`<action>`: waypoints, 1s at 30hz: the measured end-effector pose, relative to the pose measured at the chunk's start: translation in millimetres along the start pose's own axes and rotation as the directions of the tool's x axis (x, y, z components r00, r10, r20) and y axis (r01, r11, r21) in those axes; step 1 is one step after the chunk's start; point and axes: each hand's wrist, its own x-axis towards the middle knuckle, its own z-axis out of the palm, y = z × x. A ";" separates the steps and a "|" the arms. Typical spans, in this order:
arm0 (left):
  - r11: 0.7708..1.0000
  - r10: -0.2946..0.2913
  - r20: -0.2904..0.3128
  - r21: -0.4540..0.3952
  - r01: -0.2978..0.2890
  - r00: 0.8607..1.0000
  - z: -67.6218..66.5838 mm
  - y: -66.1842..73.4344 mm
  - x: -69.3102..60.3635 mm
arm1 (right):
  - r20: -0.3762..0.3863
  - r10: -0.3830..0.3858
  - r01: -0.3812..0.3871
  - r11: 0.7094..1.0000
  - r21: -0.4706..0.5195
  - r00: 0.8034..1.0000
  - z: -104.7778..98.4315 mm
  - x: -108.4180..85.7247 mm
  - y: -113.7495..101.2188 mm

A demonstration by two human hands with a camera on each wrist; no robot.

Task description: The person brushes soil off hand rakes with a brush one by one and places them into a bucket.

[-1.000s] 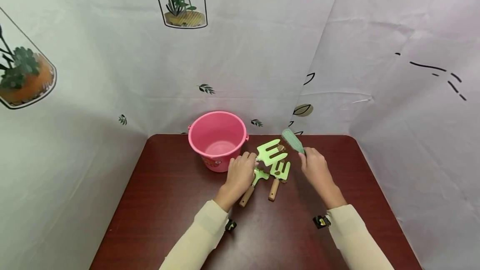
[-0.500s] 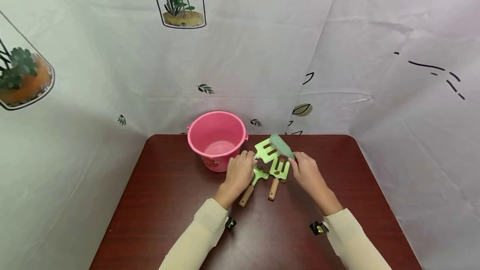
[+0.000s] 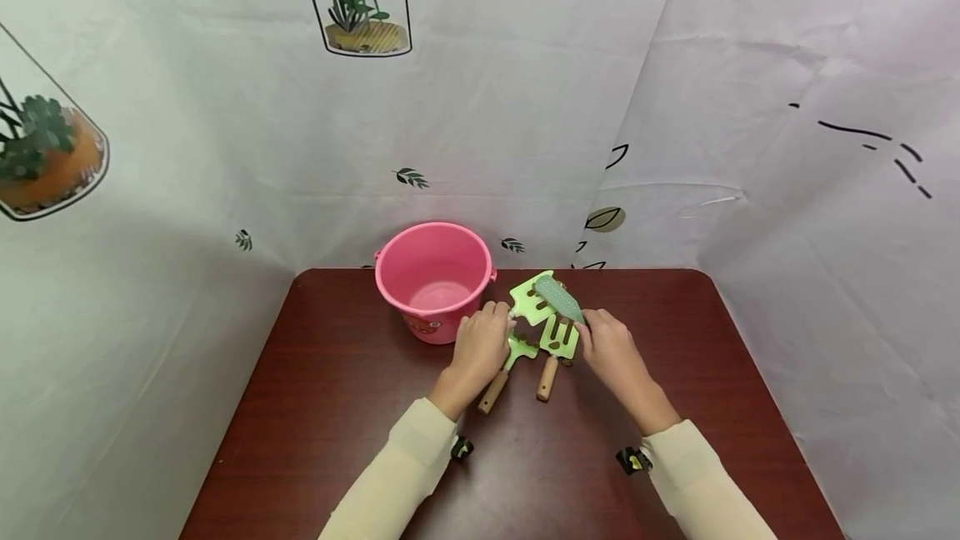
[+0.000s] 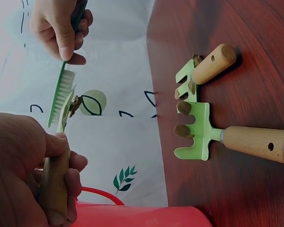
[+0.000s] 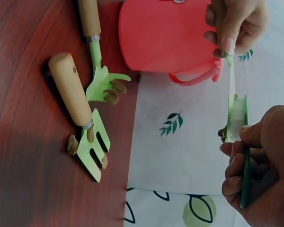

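My left hand [image 3: 480, 348] grips the wooden handle [image 4: 57, 184] of a light green garden hand fork [image 3: 523, 305], lifted above the table. In my right hand [image 3: 617, 354] is a green brush [image 3: 558, 298], held by its handle. Its white bristles [image 4: 66, 87] lie against the flat of the fork's tines, as both wrist views show. A brown lump [image 4: 75, 105] clings to the other side of the fork. Below lie a green hand rake [image 3: 517, 350] and a second green fork [image 3: 547, 379], both wooden-handled, with brown bits on and beside their tines.
A pink bucket [image 3: 420, 319] stands left of the tools near the back edge of the dark red table [image 3: 337, 407]. White printed cloth walls [image 3: 510, 123] enclose the table at the back and both sides. A strap with a small black device sits at each wrist.
My right hand has brought the brush left and slightly down from beside the fork onto its tines, and in the last half second slid it a little further. The left hand stays almost still.
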 end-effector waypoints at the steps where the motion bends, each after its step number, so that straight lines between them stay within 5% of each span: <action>1: 1.000 0.003 -0.004 0.005 -0.003 1.000 0.5 -0.2 -0.3 | -0.003 -0.003 0.002 1.000 -0.008 1.000 -0.4 0.1 1.3; 23: 1.000 0.016 -0.025 0.026 -0.015 1.000 -0.9 0.3 -2.4 | -0.100 -0.031 0.027 0.999 -0.042 0.995 -2.1 6.8 19.1; 30: 1.000 0.016 -0.025 0.014 -0.015 1.000 -1.6 0.3 -3.7 | -0.076 0.005 -0.009 0.999 -0.047 0.997 -5.8 8.6 21.4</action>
